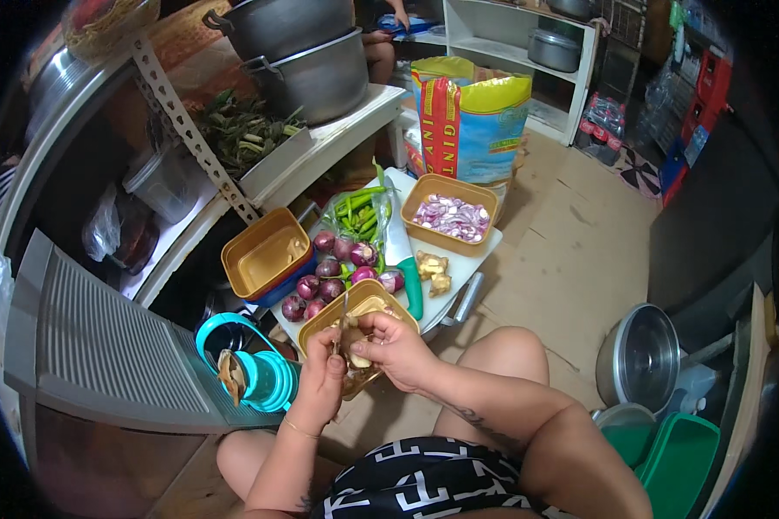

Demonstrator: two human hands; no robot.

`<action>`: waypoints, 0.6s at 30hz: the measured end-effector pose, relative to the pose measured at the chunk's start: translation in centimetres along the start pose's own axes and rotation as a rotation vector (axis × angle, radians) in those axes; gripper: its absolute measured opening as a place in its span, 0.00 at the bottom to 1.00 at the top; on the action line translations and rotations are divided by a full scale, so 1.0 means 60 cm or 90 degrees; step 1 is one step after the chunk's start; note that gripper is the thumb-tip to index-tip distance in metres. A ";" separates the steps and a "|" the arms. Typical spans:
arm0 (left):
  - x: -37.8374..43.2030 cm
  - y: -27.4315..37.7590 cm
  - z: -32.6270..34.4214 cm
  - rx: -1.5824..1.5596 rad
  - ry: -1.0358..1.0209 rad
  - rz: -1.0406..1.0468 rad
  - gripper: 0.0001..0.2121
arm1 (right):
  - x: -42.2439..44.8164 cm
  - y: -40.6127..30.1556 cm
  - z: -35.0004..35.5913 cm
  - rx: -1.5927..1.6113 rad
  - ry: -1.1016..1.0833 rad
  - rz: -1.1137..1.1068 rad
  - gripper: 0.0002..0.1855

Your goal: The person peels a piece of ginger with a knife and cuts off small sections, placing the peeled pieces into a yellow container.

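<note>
Over a tan plastic container point(311, 324) with peelings in it, my left hand point(324, 373) holds a small knife point(344, 318), its blade pointing up. My right hand point(399, 350) grips a partly peeled piece of ginger point(358, 353) against it. Beyond lie whole red onions point(331, 290), a bag of green chili peppers point(361, 214) and a large knife with a green handle point(413, 285) on a white cutting board point(483, 250). Knobs of ginger point(432, 265) rest right of that knife. Sliced red onion point(451, 219) fills part of another tan container point(415, 227).
An empty-looking tan container point(266, 256) stands left of the onions. A turquoise tumbler point(269, 379) is near my left wrist. Large pots point(321, 78) sit on a white shelf beside leafy greens point(247, 133). A tall printed sack point(474, 123) stands behind the board. Another person's hand point(399, 16) shows at the top.
</note>
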State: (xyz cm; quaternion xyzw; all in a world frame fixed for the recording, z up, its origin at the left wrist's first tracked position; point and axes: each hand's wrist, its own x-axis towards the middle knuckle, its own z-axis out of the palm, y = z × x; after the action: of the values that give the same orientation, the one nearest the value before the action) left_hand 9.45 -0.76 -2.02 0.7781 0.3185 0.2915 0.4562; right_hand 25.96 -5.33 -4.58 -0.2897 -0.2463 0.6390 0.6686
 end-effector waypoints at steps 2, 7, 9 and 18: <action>-0.003 -0.006 -0.005 -0.022 0.006 -0.040 0.31 | -0.006 -0.004 0.007 -0.021 -0.001 0.019 0.17; -0.001 -0.002 -0.011 -0.024 -0.010 -0.051 0.31 | 0.003 -0.001 0.005 -0.024 0.004 0.036 0.18; -0.002 0.010 -0.006 -0.037 -0.023 -0.040 0.31 | 0.005 -0.004 0.005 -0.104 0.005 0.024 0.18; 0.000 -0.032 0.006 -0.085 0.006 -0.017 0.28 | 0.012 0.015 -0.001 -0.187 0.015 -0.025 0.17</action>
State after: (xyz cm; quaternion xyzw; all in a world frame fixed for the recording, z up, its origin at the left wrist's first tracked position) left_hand 9.28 -0.23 -3.87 0.7405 0.3109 0.3098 0.5090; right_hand 25.39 -4.63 -5.31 -0.3871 -0.3346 0.5794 0.6344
